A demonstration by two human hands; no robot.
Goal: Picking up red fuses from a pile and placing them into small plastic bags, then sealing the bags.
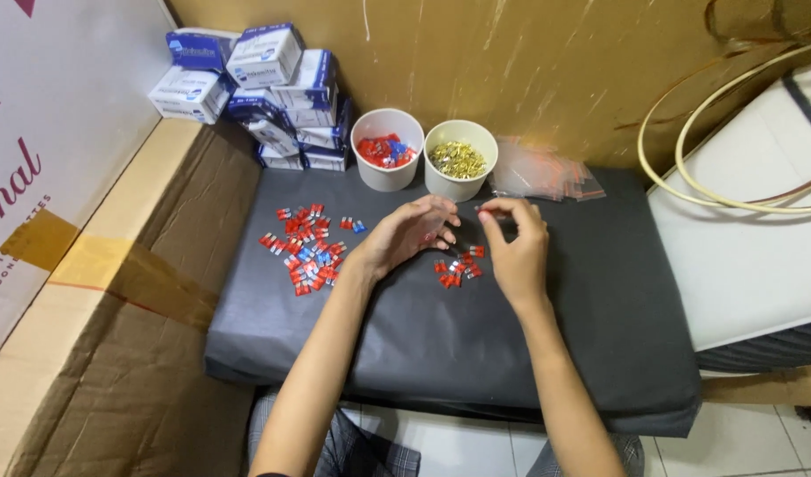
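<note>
My left hand (408, 232) lies palm up over the dark grey work surface (476, 344), fingers curled around small red pieces. My right hand (515, 240) is beside it, thumb and forefinger pinched on one small red part at its tip. Just below both hands lies a small heap of red and blue plastic parts (457, 268). A bigger scatter of the same red and blue parts (306, 248) lies to the left of my left wrist.
Two white cups stand at the back: one with red and blue parts (387, 150), one with brass-coloured metal bits (459, 160). Small clear plastic bags (542, 173) lie beside them. Blue-and-white boxes (264, 88) are stacked at the back left. A cardboard carton (114, 291) borders the left.
</note>
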